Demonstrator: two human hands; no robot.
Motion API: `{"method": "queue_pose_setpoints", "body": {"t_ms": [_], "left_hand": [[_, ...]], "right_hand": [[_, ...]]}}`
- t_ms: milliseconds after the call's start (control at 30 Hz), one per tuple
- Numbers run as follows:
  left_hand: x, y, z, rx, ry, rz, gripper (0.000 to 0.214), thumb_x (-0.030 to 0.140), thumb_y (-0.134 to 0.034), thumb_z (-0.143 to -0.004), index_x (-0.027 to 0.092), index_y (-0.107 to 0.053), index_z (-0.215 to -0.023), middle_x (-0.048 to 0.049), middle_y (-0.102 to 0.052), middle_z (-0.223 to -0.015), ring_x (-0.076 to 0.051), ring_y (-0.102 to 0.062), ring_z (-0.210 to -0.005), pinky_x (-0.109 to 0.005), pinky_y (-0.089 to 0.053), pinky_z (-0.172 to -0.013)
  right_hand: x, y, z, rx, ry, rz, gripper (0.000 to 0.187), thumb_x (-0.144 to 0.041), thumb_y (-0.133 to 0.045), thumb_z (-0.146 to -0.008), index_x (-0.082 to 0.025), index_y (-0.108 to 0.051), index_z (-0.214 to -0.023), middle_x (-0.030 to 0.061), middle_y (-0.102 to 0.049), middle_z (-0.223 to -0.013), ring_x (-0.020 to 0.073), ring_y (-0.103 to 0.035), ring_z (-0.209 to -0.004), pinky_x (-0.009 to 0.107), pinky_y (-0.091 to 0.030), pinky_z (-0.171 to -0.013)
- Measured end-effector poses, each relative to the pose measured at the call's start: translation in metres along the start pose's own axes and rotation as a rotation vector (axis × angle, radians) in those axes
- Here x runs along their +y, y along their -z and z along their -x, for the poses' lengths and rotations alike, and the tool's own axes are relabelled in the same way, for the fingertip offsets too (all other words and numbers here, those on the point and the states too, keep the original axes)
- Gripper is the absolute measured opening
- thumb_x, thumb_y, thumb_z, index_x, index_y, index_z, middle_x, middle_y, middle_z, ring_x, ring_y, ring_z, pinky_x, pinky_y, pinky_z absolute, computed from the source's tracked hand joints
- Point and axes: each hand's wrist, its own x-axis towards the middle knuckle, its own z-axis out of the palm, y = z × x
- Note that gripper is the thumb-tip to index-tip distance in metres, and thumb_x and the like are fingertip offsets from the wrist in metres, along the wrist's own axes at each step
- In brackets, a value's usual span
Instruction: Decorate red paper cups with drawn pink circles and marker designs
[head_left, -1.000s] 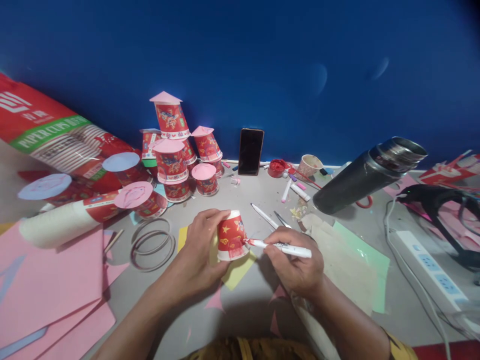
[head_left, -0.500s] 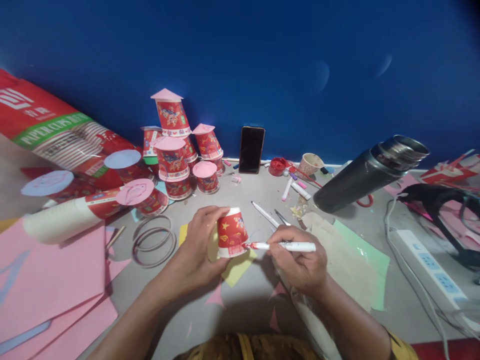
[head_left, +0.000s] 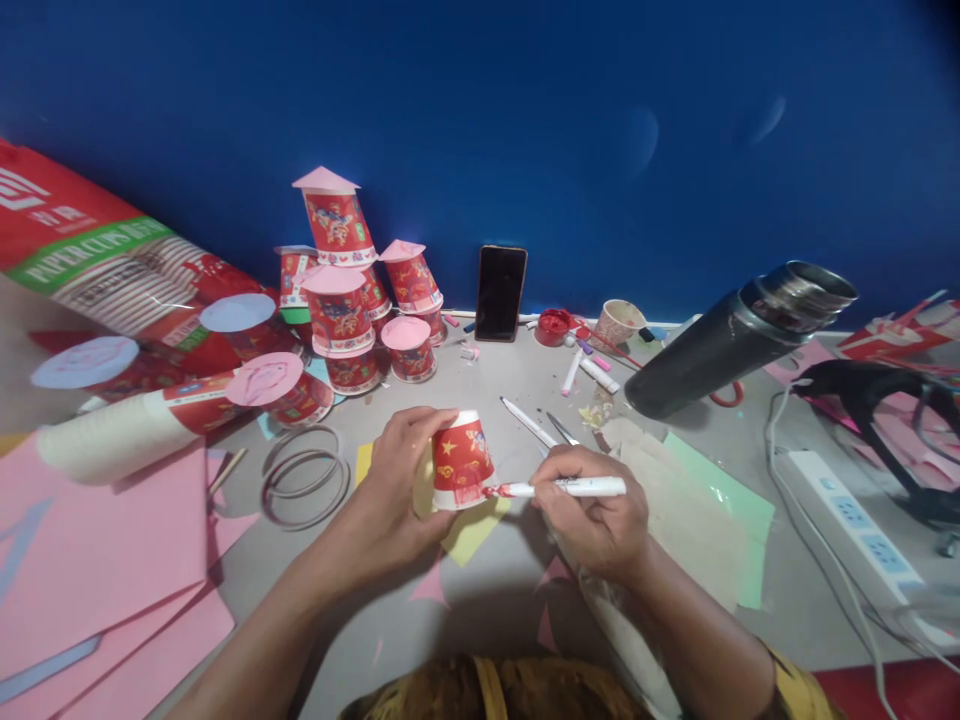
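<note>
My left hand (head_left: 401,485) grips a red paper cup (head_left: 463,455), thumb below and fingers over the top. The cup is upside down, its white base up, with gold stars and patterns on its side. In my right hand (head_left: 596,510) is a white marker (head_left: 592,487) with a red tip, held like a pen. Its tip meets the lower right of the cup, near the white rim, where red strokes show. Under the cup lies a piece of yellow paper (head_left: 476,535). Another white marker (head_left: 529,424) rests behind my right hand.
Stacked red cups (head_left: 341,315) with pink paper tops stand back left, near a paper cup bag (head_left: 97,255). Pink sheets (head_left: 97,560) lie left, beside metal rings (head_left: 304,480). A phone (head_left: 501,293) leans on the wall. At right are a dark flask (head_left: 720,350) and a power strip (head_left: 855,530).
The whole view has shifted slightly, so things sit a little higher and further left. My hands keep their grips, and the marker tip stays at the cup's lower edge.
</note>
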Motion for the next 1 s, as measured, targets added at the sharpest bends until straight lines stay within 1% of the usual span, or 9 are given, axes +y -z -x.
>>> {"method": "queue_pose_setpoints", "body": {"t_ms": [100,267,333,433,633,833,1000], "left_hand": [[0.0018,-0.0002,0.0004,-0.006,-0.005,0.012,0.069,0.024,-0.070,-0.091,0.032,-0.036,-0.150,-0.0115,-0.045,-0.141,-0.033,-0.049,-0.136,-0.055,-0.046,-0.115],[0.0032,-0.0001,-0.0007,-0.010,0.007,0.021,0.070,0.025,-0.072,-0.089,0.031,-0.037,-0.149,-0.0129,-0.044,-0.143,-0.035,-0.049,-0.136,-0.057,-0.045,-0.116],[0.0026,0.0003,-0.0010,-0.012,0.006,0.021,0.070,0.026,-0.073,-0.090,0.031,-0.037,-0.150,-0.0128,-0.045,-0.143,-0.035,-0.048,-0.137,-0.057,-0.045,-0.116],[0.0024,0.0004,-0.0009,-0.014,0.004,0.014,0.070,0.029,-0.073,-0.091,0.033,-0.038,-0.151,-0.0123,-0.045,-0.143,-0.035,-0.048,-0.137,-0.055,-0.045,-0.116],[0.0045,-0.0025,0.0012,-0.019,-0.020,0.029,0.073,0.016,-0.069,-0.088,0.033,-0.037,-0.152,-0.0121,-0.047,-0.143,-0.033,-0.047,-0.139,-0.054,-0.045,-0.117],[0.0043,-0.0021,0.0013,-0.028,-0.017,0.031,0.076,0.015,-0.069,-0.086,0.033,-0.038,-0.153,-0.0124,-0.046,-0.144,-0.033,-0.047,-0.140,-0.053,-0.044,-0.118],[0.0045,-0.0001,0.0000,-0.017,-0.019,0.022,0.074,0.016,-0.069,-0.086,0.032,-0.038,-0.151,-0.0129,-0.047,-0.142,-0.034,-0.048,-0.138,-0.055,-0.046,-0.116]], "right_hand": [[0.0005,-0.0006,-0.0007,0.037,0.002,0.006,0.013,-0.015,-0.061,-0.091,-0.020,-0.069,-0.082,0.0000,-0.073,-0.068,0.0124,-0.063,-0.052,0.023,-0.048,-0.053],[0.0006,0.0006,-0.0019,-0.043,-0.008,0.022,0.019,-0.016,-0.059,-0.092,-0.020,-0.068,-0.076,-0.0005,-0.071,-0.063,0.0119,-0.062,-0.049,0.023,-0.047,-0.050],[0.0002,0.0012,-0.0019,-0.055,-0.012,0.030,0.020,-0.016,-0.058,-0.091,-0.020,-0.067,-0.074,-0.0006,-0.070,-0.062,0.0120,-0.062,-0.049,0.023,-0.047,-0.050],[-0.0002,0.0013,-0.0022,-0.045,-0.021,0.037,0.019,-0.017,-0.059,-0.091,-0.021,-0.068,-0.075,-0.0005,-0.071,-0.063,0.0122,-0.063,-0.049,0.023,-0.048,-0.050],[-0.0001,-0.0006,-0.0035,-0.007,-0.015,0.037,0.017,-0.016,-0.060,-0.092,-0.021,-0.068,-0.079,0.0001,-0.073,-0.066,0.0126,-0.064,-0.052,0.023,-0.049,-0.053],[-0.0014,-0.0010,-0.0025,0.034,0.010,0.019,0.014,-0.015,-0.061,-0.092,-0.021,-0.069,-0.082,0.0008,-0.074,-0.068,0.0139,-0.065,-0.053,0.025,-0.050,-0.053],[-0.0020,0.0004,-0.0026,0.003,0.034,0.037,0.016,-0.015,-0.059,-0.092,-0.021,-0.068,-0.080,0.0002,-0.072,-0.065,0.0134,-0.063,-0.051,0.025,-0.049,-0.051]]}}
